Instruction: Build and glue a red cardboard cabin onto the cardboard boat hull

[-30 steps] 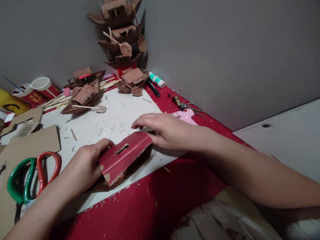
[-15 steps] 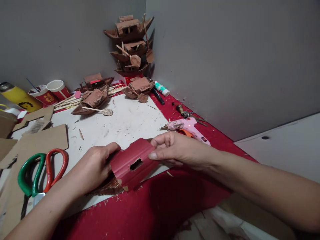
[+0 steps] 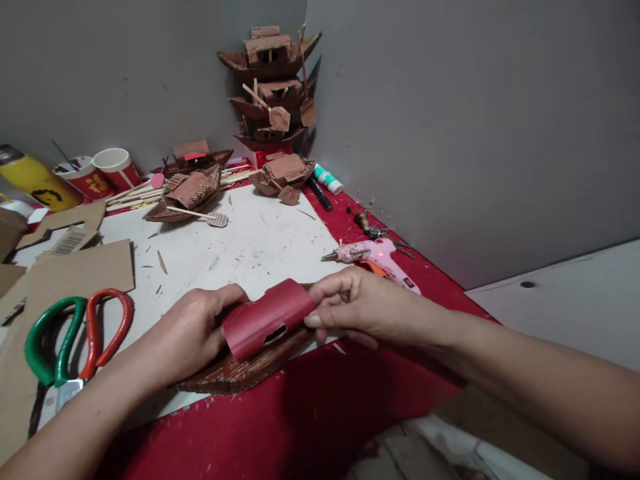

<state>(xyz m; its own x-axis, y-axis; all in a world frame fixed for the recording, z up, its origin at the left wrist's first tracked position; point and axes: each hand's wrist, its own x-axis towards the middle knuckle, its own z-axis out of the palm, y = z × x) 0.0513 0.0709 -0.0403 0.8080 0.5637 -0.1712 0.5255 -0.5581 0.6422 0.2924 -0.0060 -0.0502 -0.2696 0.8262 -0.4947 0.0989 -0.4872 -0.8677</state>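
Observation:
A curved red card roof (image 3: 265, 313) with a ragged window hole in its near side sits on or just over a brown cardboard model boat (image 3: 235, 379). My left hand (image 3: 197, 330) is closed at the roof's left end, low against the boat; its fingertips are partly hidden behind the card. On the other end, my right hand (image 3: 345, 303) pinches the roof's right edge between thumb and fingers. The boat lies at the front edge of the white board (image 3: 235, 240), its right part covered by the roof and my right hand.
Green-and-red-handled scissors (image 3: 80, 337) and cut cardboard (image 3: 107, 270) lie at left. A pink glue gun (image 3: 373, 253) rests at right. Behind are finished model boats (image 3: 187, 193), a stack of boats (image 3: 273, 87), wooden sticks (image 3: 133, 199), paper cups (image 3: 117, 168) and a yellow bottle (image 3: 37, 180).
The red roof has tipped and curved down over the boat, so its window hole now faces lower. More of the boat's hull shows beneath it. Both hands stay at its ends.

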